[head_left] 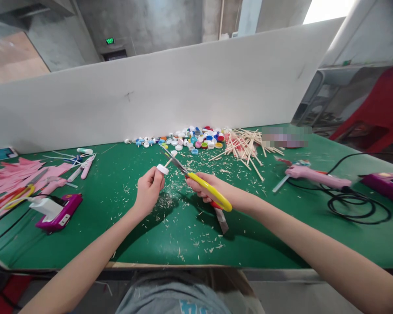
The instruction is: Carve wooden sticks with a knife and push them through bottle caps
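My left hand (149, 188) pinches a white bottle cap (163, 169), and a short wooden stick (168, 162) stands out from it. Scissors (212, 188) with yellow handles are gripped in my right hand (205, 185). Their blades lie by the stick, spread a little; whether they touch it I cannot tell. Under my right hand, a red and silver blade-like tool (221, 219) is partly hidden. Beyond both hands is a heap of colourful bottle caps (196, 139), with a pile of wooden sticks (247, 146) to its right.
Wood slivers litter the green table (131, 244). At right lie a pink glue gun (317, 175) with coiled black cable and a purple power strip (384, 185). At left are pink sheets (15, 172), another purple power strip (60, 216) and a phone (2, 153). A white partition (150, 96) stands behind.
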Tool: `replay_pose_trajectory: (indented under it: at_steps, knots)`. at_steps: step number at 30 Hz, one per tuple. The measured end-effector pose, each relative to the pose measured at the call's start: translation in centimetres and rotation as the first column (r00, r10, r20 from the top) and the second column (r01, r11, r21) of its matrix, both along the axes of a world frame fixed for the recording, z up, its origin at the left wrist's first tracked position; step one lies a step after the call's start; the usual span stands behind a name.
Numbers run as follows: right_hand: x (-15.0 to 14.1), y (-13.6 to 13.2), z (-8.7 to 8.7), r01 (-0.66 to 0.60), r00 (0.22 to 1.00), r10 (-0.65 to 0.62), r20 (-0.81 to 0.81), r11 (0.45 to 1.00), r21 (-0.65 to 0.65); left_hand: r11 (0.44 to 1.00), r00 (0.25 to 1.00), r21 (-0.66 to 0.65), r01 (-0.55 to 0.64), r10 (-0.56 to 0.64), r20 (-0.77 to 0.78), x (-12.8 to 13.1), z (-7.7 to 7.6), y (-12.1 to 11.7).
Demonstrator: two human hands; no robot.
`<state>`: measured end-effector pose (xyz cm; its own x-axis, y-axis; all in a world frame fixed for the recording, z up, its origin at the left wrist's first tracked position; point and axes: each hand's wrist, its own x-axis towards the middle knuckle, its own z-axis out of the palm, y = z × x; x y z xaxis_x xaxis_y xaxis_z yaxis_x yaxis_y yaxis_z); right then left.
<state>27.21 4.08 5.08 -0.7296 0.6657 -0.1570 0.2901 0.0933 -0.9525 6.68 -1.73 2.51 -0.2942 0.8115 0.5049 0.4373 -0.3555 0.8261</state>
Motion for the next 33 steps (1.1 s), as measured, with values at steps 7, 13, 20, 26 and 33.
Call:
replay_pose_trajectory:
  at_steps: [7, 13, 20, 26, 33]
  knots:
    - [-0.2, 0.1, -0.6, 0.044, 0.999, -0.048, 0.018, 0.982, 0.186, 1.0, 1.0, -0.022, -0.015, 0.014, -0.027, -0.1, 0.1, 0.0]
    - [-0.2, -0.6, -0.2, 0.07, 0.991, -0.1, 0.088, 0.955, 0.289, 0.988, 0.983, 0.032, -0.15, 0.152, -0.102, -0.6, 0.7, 0.1]
    - [-0.2, -0.4, -1.0, 0.057, 0.997, -0.071, 0.039, 0.957, 0.286, 0.976, 0.845, 0.028, -0.215, 0.201, -0.495, -0.6, 2.5, -0.4]
    - [-0.1, -0.4, -0.6, -0.03, 0.997, 0.007, 0.079, 0.959, 0.283, 0.927, 0.503, 0.354, -0.125, 0.367, -0.782, -0.3, 2.5, -0.5]
    - [-0.3, -1.6, -0.2, -0.047, 0.985, -0.023, 0.172, 0.919, 0.392, 0.816, 0.106, 0.577, 0.032, 0.571, -0.814, 0.2, 3.2, -1.0]
